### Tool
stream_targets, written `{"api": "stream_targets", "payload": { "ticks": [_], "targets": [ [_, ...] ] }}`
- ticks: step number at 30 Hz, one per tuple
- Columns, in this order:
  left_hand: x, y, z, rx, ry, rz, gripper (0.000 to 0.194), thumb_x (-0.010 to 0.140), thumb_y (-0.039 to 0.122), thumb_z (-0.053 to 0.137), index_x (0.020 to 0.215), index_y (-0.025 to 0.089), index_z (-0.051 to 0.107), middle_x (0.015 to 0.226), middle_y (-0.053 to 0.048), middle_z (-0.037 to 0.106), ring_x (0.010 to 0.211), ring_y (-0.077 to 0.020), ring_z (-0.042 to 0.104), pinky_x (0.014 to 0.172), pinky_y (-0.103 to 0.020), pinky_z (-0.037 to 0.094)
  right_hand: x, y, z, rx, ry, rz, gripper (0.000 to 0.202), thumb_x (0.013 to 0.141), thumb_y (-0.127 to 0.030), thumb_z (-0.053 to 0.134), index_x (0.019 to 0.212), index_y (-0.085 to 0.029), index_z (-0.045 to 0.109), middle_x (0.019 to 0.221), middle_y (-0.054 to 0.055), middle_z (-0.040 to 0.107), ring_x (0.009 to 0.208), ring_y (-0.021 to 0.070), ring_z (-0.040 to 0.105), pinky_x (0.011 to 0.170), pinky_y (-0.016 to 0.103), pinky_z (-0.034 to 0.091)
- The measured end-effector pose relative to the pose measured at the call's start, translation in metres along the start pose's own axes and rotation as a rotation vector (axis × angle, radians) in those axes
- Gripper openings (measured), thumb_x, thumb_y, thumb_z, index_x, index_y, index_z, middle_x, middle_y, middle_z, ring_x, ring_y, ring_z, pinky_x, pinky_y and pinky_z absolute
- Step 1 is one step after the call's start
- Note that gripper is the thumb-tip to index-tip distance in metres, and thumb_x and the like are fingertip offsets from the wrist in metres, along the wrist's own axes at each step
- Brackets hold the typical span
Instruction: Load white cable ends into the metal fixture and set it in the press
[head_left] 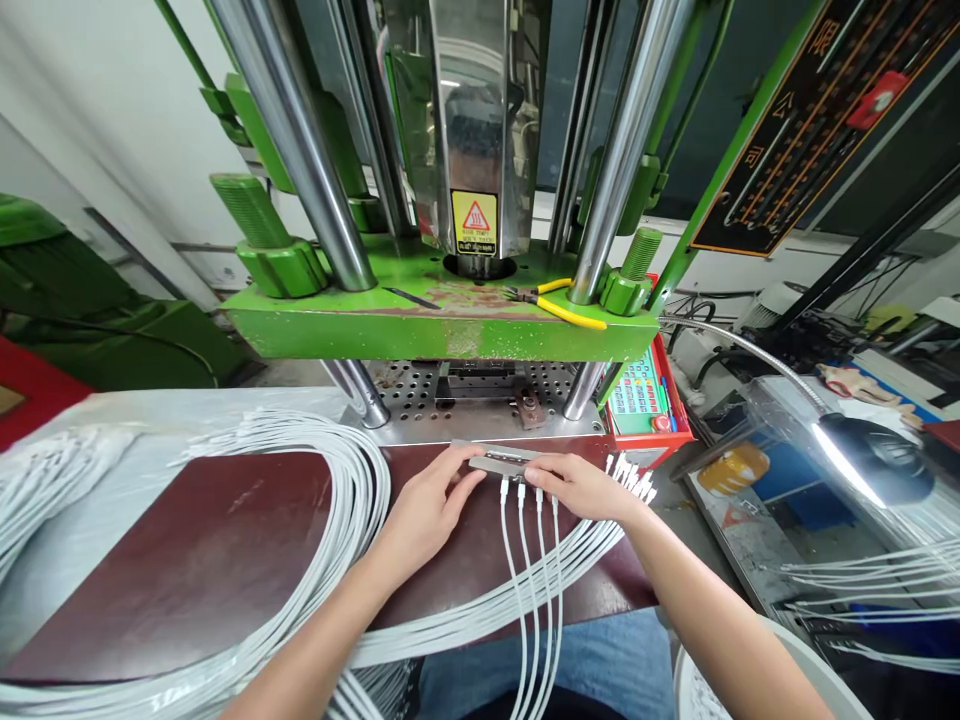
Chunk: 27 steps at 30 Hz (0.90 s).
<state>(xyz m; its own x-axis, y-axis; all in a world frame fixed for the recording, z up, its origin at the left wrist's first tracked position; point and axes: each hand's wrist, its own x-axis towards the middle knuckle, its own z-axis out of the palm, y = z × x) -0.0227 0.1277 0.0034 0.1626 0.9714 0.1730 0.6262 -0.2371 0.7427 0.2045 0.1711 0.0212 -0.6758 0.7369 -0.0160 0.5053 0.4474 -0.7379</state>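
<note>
In the head view a small flat metal mould plate (498,463) is held level just in front of the press bed. My left hand (439,492) grips its left end between thumb and fingers. At the right end, my right hand (576,487) is closed on the plate, its fingertips lying on top. Several white cables (530,575) hang from the plate's near edge, their white connector ends lined up along it. The rightmost cable passes close under my right fingers, which partly hide its end.
Behind stands a green press (461,335) on steel columns, with yellow-handled pliers (566,305) on its platen. A thick bundle of white cables (360,490) curves across the brown board (225,560). A red control box (649,400) and a lamp (874,460) are at right.
</note>
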Motion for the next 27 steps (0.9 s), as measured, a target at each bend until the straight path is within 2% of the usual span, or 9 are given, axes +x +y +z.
{"api": "stream_targets", "payload": {
  "ticks": [4, 7, 9, 11, 14, 17, 22, 24, 27],
  "targets": [
    [0.004, -0.004, 0.004, -0.168, 0.097, -0.110, 0.034, 0.085, 0.042, 0.051, 0.114, 0.023, 0.053, 0.091, -0.003, 0.062, 0.074, -0.0171, 0.059, 0.071, -0.028, 0.045, 0.007, -0.001, 0.002, 0.013, 0.072, -0.039, 0.033, 0.096, -0.036, 0.039, 0.099, -0.016, 0.065, 0.095, 0.003, 0.066, 0.086, 0.0165, 0.059, 0.078, 0.025, 0.042],
    [-0.002, 0.007, 0.014, -0.542, 0.228, -0.342, 0.046, 0.079, 0.049, 0.057, 0.113, 0.019, 0.049, 0.096, -0.007, 0.063, 0.080, -0.0194, 0.062, 0.075, -0.033, 0.048, 0.015, -0.003, -0.007, 0.039, 0.104, -0.045, 0.032, 0.095, -0.036, 0.042, 0.101, -0.016, 0.066, 0.098, 0.003, 0.067, 0.088, 0.0171, 0.060, 0.079, 0.025, 0.042],
    [-0.015, 0.021, 0.028, -0.913, 0.113, -0.557, 0.051, 0.080, 0.057, 0.051, 0.111, 0.016, 0.049, 0.098, -0.011, 0.065, 0.084, -0.0220, 0.063, 0.077, -0.037, 0.050, 0.024, -0.002, -0.013, 0.022, 0.108, -0.050, 0.031, 0.094, -0.036, 0.043, 0.101, -0.016, 0.067, 0.099, 0.004, 0.068, 0.089, 0.0175, 0.061, 0.078, 0.025, 0.043],
    [-0.032, 0.035, 0.046, -1.173, -0.140, -0.744, 0.059, 0.078, 0.063, 0.049, 0.109, 0.013, 0.050, 0.092, -0.014, 0.068, 0.083, -0.0245, 0.065, 0.077, -0.039, 0.050, 0.036, 0.000, -0.018, -0.029, 0.104, -0.055, 0.030, 0.093, -0.035, 0.045, 0.101, -0.017, 0.068, 0.100, 0.004, 0.068, 0.090, 0.0181, 0.061, 0.078, 0.025, 0.043],
    [-0.053, 0.048, 0.069, -1.206, -0.283, -0.699, 0.052, 0.071, 0.051, 0.066, 0.105, 0.014, 0.053, 0.082, -0.009, 0.069, 0.075, -0.0205, 0.066, 0.072, -0.033, 0.050, 0.054, 0.003, -0.022, -0.099, 0.084, -0.052, 0.028, 0.092, -0.033, 0.046, 0.101, -0.018, 0.068, 0.099, 0.004, 0.069, 0.090, 0.0190, 0.062, 0.077, 0.026, 0.043],
    [-0.054, 0.048, 0.076, -1.132, -0.304, -0.659, 0.042, 0.071, 0.049, 0.066, 0.090, 0.012, 0.057, 0.066, -0.004, 0.065, 0.053, -0.0145, 0.059, 0.055, -0.028, 0.047, 0.070, 0.003, -0.025, -0.109, 0.061, -0.055, 0.027, 0.091, -0.032, 0.047, 0.104, -0.019, 0.067, 0.101, 0.003, 0.068, 0.089, 0.0186, 0.062, 0.078, 0.026, 0.044],
    [-0.032, 0.038, 0.061, -1.171, -0.295, -0.626, 0.038, 0.073, 0.046, 0.064, 0.081, 0.010, 0.059, 0.062, -0.006, 0.064, 0.050, -0.0145, 0.059, 0.052, -0.028, 0.047, 0.093, -0.005, -0.032, -0.188, -0.018, -0.053, 0.029, 0.080, -0.023, 0.055, 0.107, -0.019, 0.065, 0.097, 0.002, 0.068, 0.082, 0.0169, 0.062, 0.074, 0.024, 0.045],
    [-0.021, 0.033, 0.053, -1.184, -0.292, -0.643, 0.037, 0.072, 0.044, 0.065, 0.082, 0.009, 0.059, 0.067, -0.009, 0.067, 0.056, -0.0165, 0.062, 0.056, -0.029, 0.048, 0.104, -0.007, -0.034, -0.298, -0.012, -0.013, 0.034, 0.076, -0.019, 0.055, 0.108, -0.020, 0.065, 0.105, 0.001, 0.067, 0.090, 0.0182, 0.062, 0.079, 0.023, 0.044],
    [0.000, 0.024, 0.043, -1.185, -0.310, -0.637, 0.034, 0.074, 0.042, 0.064, 0.084, 0.009, 0.059, 0.071, -0.011, 0.069, 0.058, -0.0178, 0.064, 0.059, -0.031, 0.050, 0.124, -0.009, -0.033, -0.449, 0.036, 0.108, 0.039, 0.079, -0.025, 0.051, 0.117, -0.021, 0.060, 0.116, 0.004, 0.063, 0.102, 0.0236, 0.059, 0.087, 0.028, 0.043]
  ]
}}
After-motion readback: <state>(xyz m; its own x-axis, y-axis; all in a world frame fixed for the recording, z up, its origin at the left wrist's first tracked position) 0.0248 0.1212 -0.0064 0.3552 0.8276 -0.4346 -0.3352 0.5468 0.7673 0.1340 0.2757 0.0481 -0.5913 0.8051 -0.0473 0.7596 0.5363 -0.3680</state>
